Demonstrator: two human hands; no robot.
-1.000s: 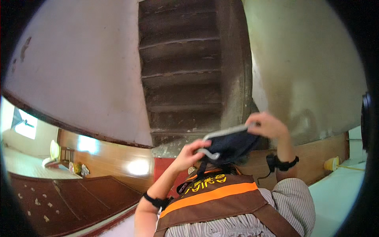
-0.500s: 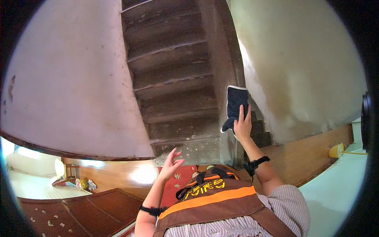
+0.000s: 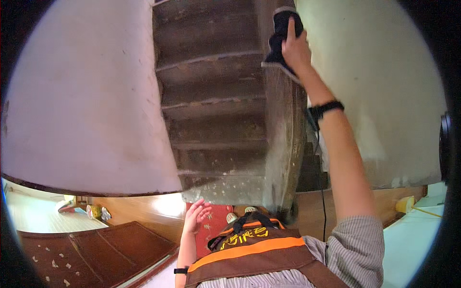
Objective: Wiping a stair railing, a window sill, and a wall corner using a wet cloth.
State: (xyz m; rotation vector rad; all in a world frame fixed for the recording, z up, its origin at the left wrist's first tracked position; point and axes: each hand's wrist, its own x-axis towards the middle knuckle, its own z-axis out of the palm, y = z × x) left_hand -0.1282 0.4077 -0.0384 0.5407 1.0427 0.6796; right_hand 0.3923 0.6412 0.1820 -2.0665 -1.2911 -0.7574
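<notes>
My right hand point(image 3: 297, 50) reaches far up along the stair banister point(image 3: 284, 139), holding a dark navy cloth point(image 3: 277, 45) with a pale edging. The cloth lies bunched over the banister's top, and my index finger is stretched along it. My left hand point(image 3: 196, 217) hangs low at the left, near the red mat point(image 3: 221, 218), its fingers loosely bent and apart with nothing in them. Black bands circle both wrists. What lies under the cloth and my palm is hidden.
Worn dark concrete stairs point(image 3: 216, 122) rise between a whitish left wall point(image 3: 91, 96) and the banister. A black cable point(image 3: 323, 206) hangs by my right arm. A yellow bucket point(image 3: 405, 205) stands at right; a brown panel point(image 3: 96, 252) is at lower left.
My right hand has moved the cloth farther up the banister, the arm now stretched out. The cloth has changed from spread to bunched. My left hand has dropped slightly lower and left.
</notes>
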